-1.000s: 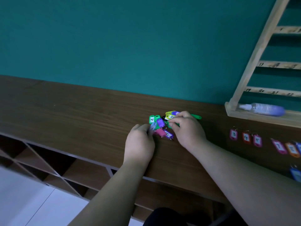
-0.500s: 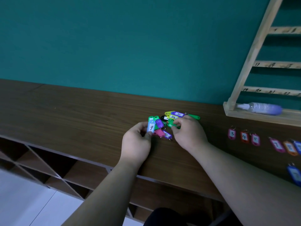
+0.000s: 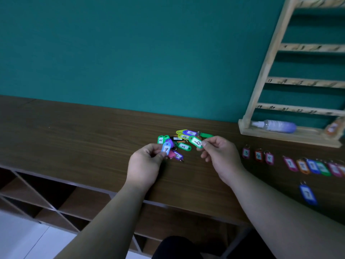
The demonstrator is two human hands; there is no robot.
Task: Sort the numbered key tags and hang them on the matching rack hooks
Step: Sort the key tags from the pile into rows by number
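Two hands sit apart at mid-frame: the left hand pinches a blue tag, and the right hand pinches a green tag slanting up-left. Just beyond lies the pile. The rack stands upper right, nearer the right hand.

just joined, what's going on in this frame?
A person is sorting numbered key tags at a wooden counter. The left hand pinches a light blue tag marked 9, and the right hand pinches a green tag that reads like 6. The unsorted pile lies on the counter just beyond the hands. A row of tags starting 3, 4, 5 is laid out to the right, in front of the wooden rack by the wall.
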